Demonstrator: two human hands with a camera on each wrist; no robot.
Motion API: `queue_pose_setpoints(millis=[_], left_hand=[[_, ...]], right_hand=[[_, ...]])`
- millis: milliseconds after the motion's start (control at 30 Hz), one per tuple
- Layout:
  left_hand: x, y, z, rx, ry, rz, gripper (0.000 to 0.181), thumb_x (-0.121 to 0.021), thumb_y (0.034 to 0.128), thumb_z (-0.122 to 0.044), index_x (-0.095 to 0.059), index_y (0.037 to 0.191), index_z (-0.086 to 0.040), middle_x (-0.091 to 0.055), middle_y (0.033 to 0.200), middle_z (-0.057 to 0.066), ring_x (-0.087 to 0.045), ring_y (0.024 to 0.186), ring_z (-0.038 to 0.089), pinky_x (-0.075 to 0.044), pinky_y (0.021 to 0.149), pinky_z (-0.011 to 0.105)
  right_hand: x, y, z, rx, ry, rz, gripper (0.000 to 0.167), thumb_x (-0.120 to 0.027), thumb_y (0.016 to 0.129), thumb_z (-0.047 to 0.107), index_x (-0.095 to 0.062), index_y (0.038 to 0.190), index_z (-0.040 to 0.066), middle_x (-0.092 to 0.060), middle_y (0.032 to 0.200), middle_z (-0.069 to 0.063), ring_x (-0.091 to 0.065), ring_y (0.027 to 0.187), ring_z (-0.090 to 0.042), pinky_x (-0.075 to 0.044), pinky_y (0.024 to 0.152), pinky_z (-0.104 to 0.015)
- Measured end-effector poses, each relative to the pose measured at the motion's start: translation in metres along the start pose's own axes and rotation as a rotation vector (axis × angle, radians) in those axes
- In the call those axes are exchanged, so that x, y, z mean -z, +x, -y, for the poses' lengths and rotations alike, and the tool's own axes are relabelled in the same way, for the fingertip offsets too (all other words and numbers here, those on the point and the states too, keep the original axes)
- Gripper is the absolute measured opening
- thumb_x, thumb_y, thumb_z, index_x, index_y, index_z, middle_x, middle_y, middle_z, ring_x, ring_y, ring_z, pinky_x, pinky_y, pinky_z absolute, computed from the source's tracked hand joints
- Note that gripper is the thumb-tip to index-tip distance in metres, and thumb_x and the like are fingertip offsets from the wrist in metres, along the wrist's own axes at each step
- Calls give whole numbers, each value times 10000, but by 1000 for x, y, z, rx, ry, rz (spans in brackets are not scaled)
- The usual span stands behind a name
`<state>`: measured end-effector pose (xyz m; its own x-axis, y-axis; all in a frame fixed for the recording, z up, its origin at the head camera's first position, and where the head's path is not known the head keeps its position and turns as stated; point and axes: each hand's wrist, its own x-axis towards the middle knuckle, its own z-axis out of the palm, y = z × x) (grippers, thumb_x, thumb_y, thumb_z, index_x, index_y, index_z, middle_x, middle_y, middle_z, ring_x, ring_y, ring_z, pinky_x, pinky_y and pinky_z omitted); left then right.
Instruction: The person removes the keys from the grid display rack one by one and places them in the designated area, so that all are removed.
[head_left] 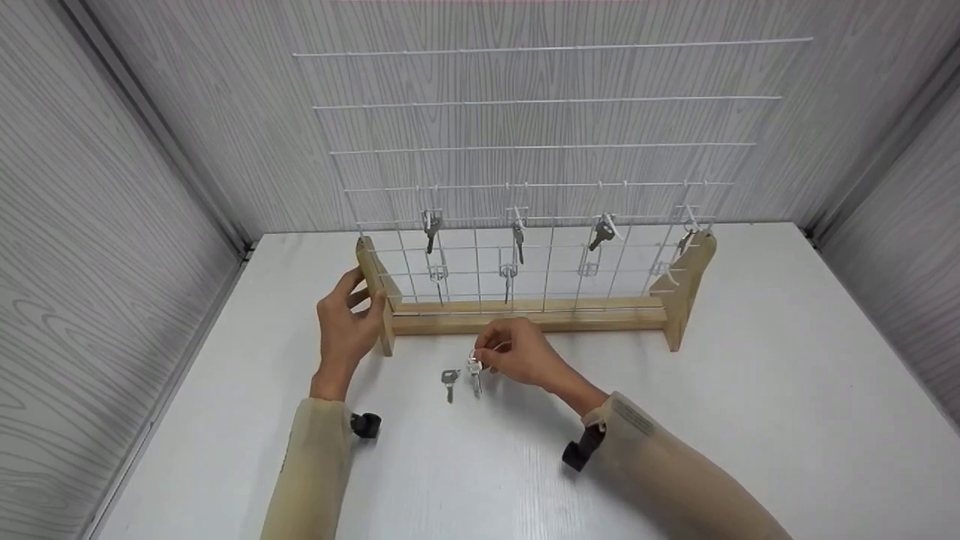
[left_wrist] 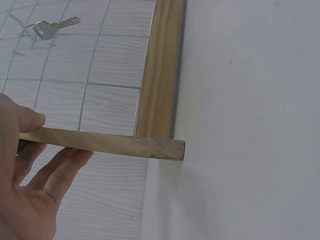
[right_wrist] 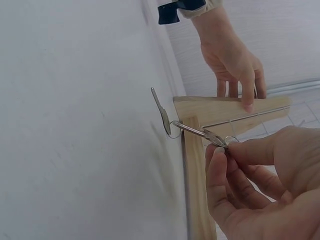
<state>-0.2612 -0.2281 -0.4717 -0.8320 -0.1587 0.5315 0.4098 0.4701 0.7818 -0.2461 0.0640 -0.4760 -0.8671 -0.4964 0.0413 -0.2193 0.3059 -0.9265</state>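
My left hand (head_left: 349,330) grips the wooden side piece (left_wrist: 100,141) of a wire-grid rack, thumb on one face and fingers on the other. In front of the rack's wooden base bar (head_left: 450,324), my right hand (head_left: 523,352) pinches a silver key (right_wrist: 215,139) with a small ring between thumb and fingertips. Its blade points down towards the table. A second key (head_left: 449,382) with a ring lies on the white table, just left of the held one. In the right wrist view, this loose key (right_wrist: 165,117) appears beyond the held key's tip.
The white wire grid (head_left: 551,259) leans back between two wooden ends. Several keys hang from its upper hooks, such as one key (head_left: 603,232) right of centre. Lower hooks also carry keys at left; one lower right hook (head_left: 664,271) shows no key. Grey wood-grain walls (head_left: 525,75) enclose the table.
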Motion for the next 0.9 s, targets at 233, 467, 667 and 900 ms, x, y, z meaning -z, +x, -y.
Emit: queue_pose_setpoints(millis=[233,467,667,900], left_hand=[[1,2,0,-30,27,-18,457,-733,994,-31,-626,1436,14,-650,1440,256,-742,1138,468,-678,847,383],[0,2,1,-30,32,-15,458,-735,996,-22,-620,1438,19,-648,1442,260,-739,1144,469,-680,859,432],[0,2,3,-19,10,-14,454,-731,1005,-44,-620,1441,14,-640,1457,252,-734,1153,475,-676,862,455],[-1,2,4,-13,2,-8,465,-729,1002,-30,-611,1449,20,-642,1454,250,-734,1161,463,-676,860,452]], right_hand=[[-6,5,-3,-61,10,43,44,-750,974,23,-747,937,0,-745,886,-91,-726,774,-183,-674,691,-326],[-11,11,-3,-66,-54,52,48,-766,958,9,-752,913,1,-750,861,-89,-703,718,-131,-640,630,-235],[-16,16,-1,-66,-162,61,44,-762,961,17,-765,919,5,-754,856,-76,-701,709,-127,-606,598,-210],[-18,19,0,-61,-240,57,46,-760,963,21,-773,920,17,-759,862,-73,-683,706,-104,-568,573,-200]])
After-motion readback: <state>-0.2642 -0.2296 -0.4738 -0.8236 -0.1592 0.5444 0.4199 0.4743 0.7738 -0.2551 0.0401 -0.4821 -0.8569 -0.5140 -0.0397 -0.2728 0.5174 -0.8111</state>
